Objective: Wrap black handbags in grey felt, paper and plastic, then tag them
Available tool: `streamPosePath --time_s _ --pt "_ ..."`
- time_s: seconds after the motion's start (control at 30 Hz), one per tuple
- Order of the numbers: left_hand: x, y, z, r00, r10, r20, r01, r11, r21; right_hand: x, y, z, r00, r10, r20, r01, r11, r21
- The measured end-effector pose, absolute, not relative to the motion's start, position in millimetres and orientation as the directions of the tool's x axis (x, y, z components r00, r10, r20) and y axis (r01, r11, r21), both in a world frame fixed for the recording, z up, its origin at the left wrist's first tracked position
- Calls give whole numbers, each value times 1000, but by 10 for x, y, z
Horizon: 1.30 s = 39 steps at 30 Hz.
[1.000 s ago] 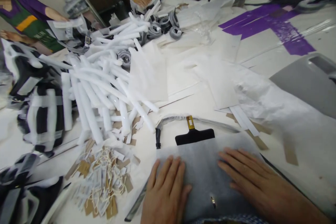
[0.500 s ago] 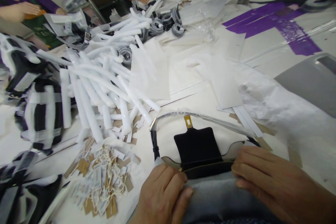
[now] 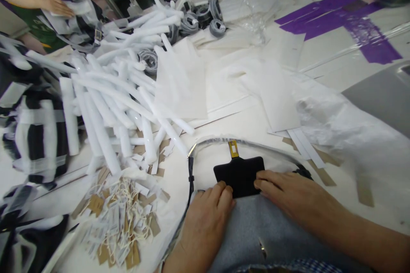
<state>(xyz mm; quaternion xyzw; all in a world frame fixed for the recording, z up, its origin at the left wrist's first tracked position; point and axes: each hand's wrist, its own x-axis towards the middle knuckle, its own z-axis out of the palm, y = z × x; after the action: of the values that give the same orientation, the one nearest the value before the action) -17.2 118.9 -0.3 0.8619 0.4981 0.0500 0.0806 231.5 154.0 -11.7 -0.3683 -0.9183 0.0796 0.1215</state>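
A handbag (image 3: 243, 217) with a grey-blue body lies at the front of the table, right before me. Its black flap (image 3: 238, 175) is turned up and away from me, with a gold clasp plate (image 3: 234, 149) at its tip. Beyond it arches the strap (image 3: 218, 140), wrapped in clear film. My left hand (image 3: 208, 213) is closed over the bag's upper edge at the flap's left side. The fingers of my right hand (image 3: 285, 190) are curled against the flap's right edge, with the thumb side low on the bag. The bag's opening is hidden.
To the left lie white foam tubes (image 3: 105, 106) and a pile of stringed tags (image 3: 123, 217). Wrapped black bags (image 3: 41, 136) stand at far left. Coiled straps (image 3: 188, 23), white sheets (image 3: 182, 81) and purple film (image 3: 333, 13) lie farther back. Two people work across the table.
The bag's opening, seen before, is now covered. My right hand has moved left onto the flap's edge, and my left hand has shifted slightly up. The view has shifted a little.
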Motion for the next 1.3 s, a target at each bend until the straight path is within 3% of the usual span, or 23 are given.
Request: streamPosePath --time_s 0.17,0.27,0.37,0.5,0.6,0.77,0.9,1.1,1.3 --pt "-24 1099 50 550 810 204 807 -578 122 2320 1417 -22 -763 565 312 509 824 -248" --pt "3 964 20 553 792 256 797 -594 115 2377 1256 -10 -754 581 306 539 814 -216" --pt "-43 789 13 560 794 238 792 -597 130 2447 1081 -9 -779 589 216 566 808 -165" --pt "-130 598 63 635 769 67 754 -637 164 2502 935 -29 -778 621 95 604 781 -157" --pt "-155 526 64 617 786 -25 766 -594 246 2508 903 -67 -760 647 56 621 749 -229" --pt "-131 489 -3 590 806 -54 772 -543 330 2514 885 -93 -746 661 86 603 724 -335" --pt "-122 487 -18 584 811 -37 768 -537 349 2484 982 39 -729 676 113 587 701 -404" --pt "-128 480 -13 584 812 -15 764 -543 348 2114 1638 284 -425 896 132 703 418 -575" --pt "-143 464 -16 586 810 -3 766 -553 328 1797 2010 338 -499 864 74 601 406 -689"
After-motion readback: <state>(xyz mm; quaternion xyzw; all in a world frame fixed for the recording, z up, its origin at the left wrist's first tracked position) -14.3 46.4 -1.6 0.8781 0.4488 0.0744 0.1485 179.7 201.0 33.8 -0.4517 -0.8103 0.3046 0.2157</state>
